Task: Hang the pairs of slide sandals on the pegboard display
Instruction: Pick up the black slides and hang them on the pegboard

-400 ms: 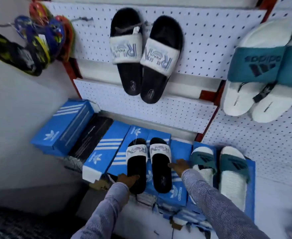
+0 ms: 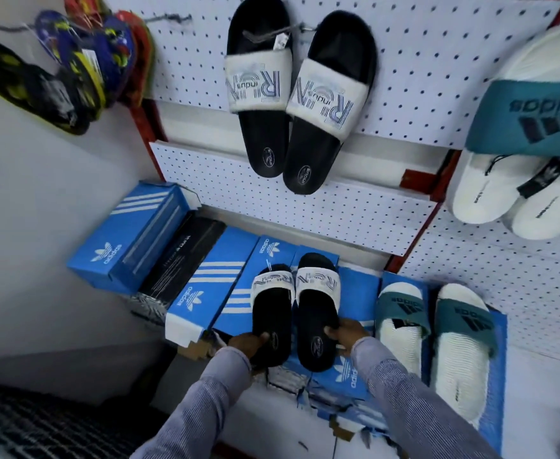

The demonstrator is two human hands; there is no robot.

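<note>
Below, two black slides [image 2: 292,313] on boxes [image 2: 225,279]; left hand [image 2: 249,342], right hand [image 2: 346,334] fingers seemingly gripping one heel each.

— Where does the camera sit?

— On the person's head, looking forward and steeply down along both striped sleeves [image 2: 414,402].

— What does it face?

— A white pegboard [image 2: 421,61] filling the top and right of the wide-angle view, with blue shoe boxes [image 2: 212,279] below it, mid-frame.

— How near is it?

— Close: the sleeves enter from the bottom edge and reach the boxes. The frame's edges curve and blur. It is the only view.
</note>
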